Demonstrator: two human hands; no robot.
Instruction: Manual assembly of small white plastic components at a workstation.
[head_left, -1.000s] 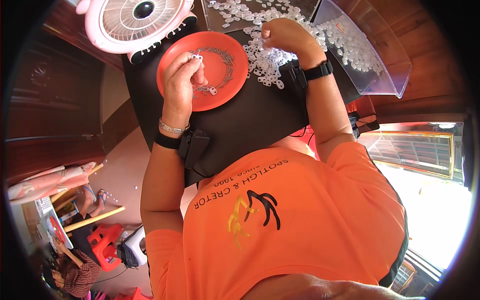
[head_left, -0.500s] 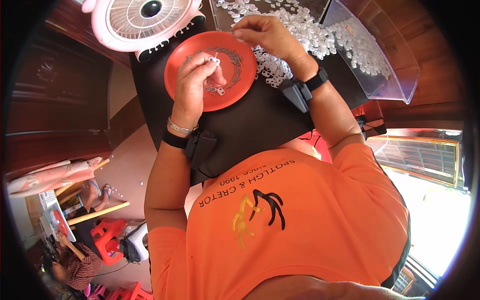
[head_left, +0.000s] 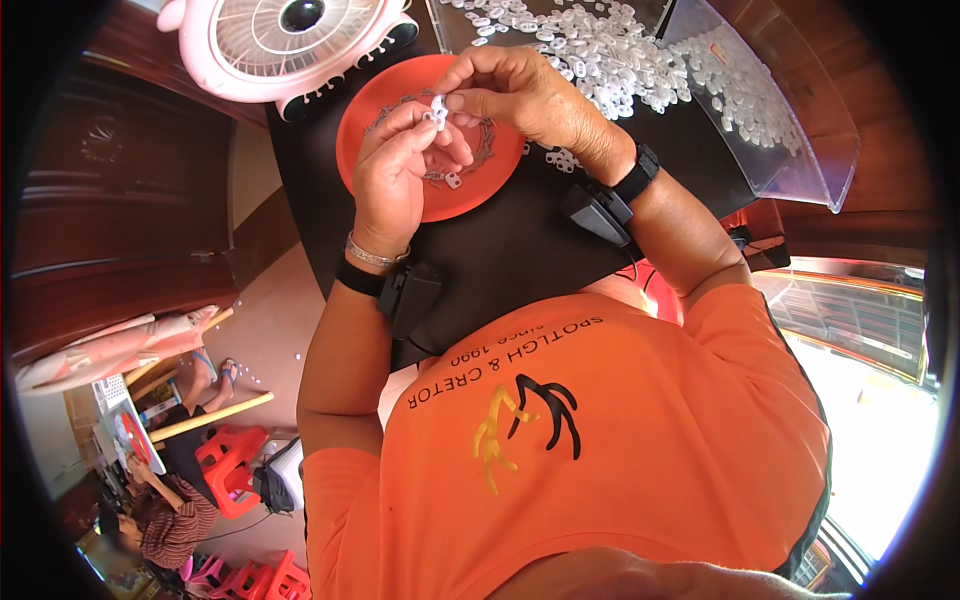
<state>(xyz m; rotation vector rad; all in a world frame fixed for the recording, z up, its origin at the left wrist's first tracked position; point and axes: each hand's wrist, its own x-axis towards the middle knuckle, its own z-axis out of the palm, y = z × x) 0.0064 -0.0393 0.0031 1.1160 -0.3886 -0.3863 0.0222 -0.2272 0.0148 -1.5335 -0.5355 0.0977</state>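
Note:
Over a round red plate (head_left: 450,207), my two hands meet at the fingertips. My left hand (head_left: 390,185) pinches a small white plastic piece with holes (head_left: 432,118) between thumb and fingers. Against its top, the closed thumb and forefinger of my right hand (head_left: 535,98) hold another small white plastic piece (head_left: 439,101). Whether the two pieces are joined cannot be made out. Thin grey metal pins (head_left: 487,140) lie in a loose ring on the plate, partly hidden by my hands. One loose white piece (head_left: 453,180) rests among them near the front.
Many white pieces (head_left: 625,65) are heaped on the black table (head_left: 480,260) at the back right, beside a clear plastic bin (head_left: 830,175) holding more. A pink fan (head_left: 290,60) stands back left. Far lower left, another person (head_left: 175,525) sits near a red stool (head_left: 228,470).
My right hand has come left and down from beside the white heap to my left hand's fingertips, bringing a white piece. My left hand still holds its piece above the plate.

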